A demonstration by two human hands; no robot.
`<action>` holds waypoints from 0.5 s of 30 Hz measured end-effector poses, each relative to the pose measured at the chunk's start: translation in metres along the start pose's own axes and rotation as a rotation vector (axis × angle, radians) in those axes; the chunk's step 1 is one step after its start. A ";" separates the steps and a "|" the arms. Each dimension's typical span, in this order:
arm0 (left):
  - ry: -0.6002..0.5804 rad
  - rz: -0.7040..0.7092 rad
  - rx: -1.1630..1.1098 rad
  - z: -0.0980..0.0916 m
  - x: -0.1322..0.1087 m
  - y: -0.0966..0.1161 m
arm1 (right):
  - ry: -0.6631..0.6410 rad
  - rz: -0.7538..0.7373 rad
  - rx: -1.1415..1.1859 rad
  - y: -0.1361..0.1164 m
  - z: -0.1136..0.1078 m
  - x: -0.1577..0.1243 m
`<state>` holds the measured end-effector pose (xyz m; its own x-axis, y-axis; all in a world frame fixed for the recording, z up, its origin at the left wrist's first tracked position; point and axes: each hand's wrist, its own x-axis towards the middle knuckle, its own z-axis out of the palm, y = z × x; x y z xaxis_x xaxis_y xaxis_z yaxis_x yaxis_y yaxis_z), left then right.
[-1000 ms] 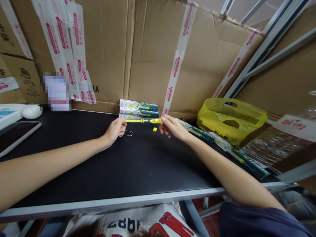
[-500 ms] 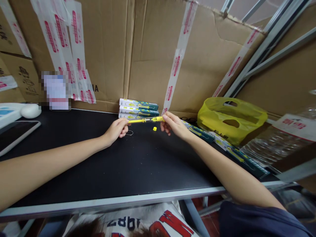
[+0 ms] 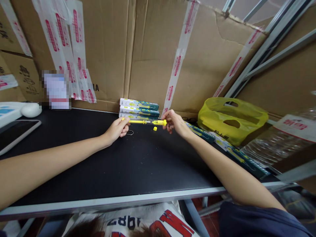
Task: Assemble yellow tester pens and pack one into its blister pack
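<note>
A slim yellow tool [image 3: 138, 121] with a clear middle section lies level above the black tabletop [image 3: 138, 164]. My left hand [image 3: 116, 131] is closed round its left end. At its right end, by the yellow cap-like tip, is my right hand [image 3: 175, 123], fingers curled close to the tip; whether they touch it is hard to tell. A small yellow cap [image 3: 155, 128] sits on the table just below the tool. A thin metal hook [image 3: 130, 132] shows beside my left fingers. Behind the tool are several stacked narrow boxes [image 3: 139, 110].
More narrow boxes [image 3: 240, 154] lie along the right side, beside a yellow plastic bag [image 3: 229, 120] and wrapped clear bottles [image 3: 269, 141]. At the left are a phone-like device [image 3: 18, 136] and a white rounded object [image 3: 31, 110]. Cardboard [image 3: 106, 49] stands behind.
My right fingers have shifted slightly right and loosened at the tool's right end, so its yellow tip now shows. My left hand keeps its hold, nearly unmoved.
</note>
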<state>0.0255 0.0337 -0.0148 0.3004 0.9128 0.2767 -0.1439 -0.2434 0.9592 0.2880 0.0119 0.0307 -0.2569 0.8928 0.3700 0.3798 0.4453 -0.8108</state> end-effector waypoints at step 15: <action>0.025 -0.019 0.002 0.000 0.000 0.001 | -0.102 -0.179 -0.648 0.051 0.004 0.011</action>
<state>0.0256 0.0337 -0.0138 0.2790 0.9253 0.2567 -0.1361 -0.2265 0.9645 0.3009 0.0440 -0.0080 -0.4356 0.8051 0.4025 0.7714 0.5644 -0.2940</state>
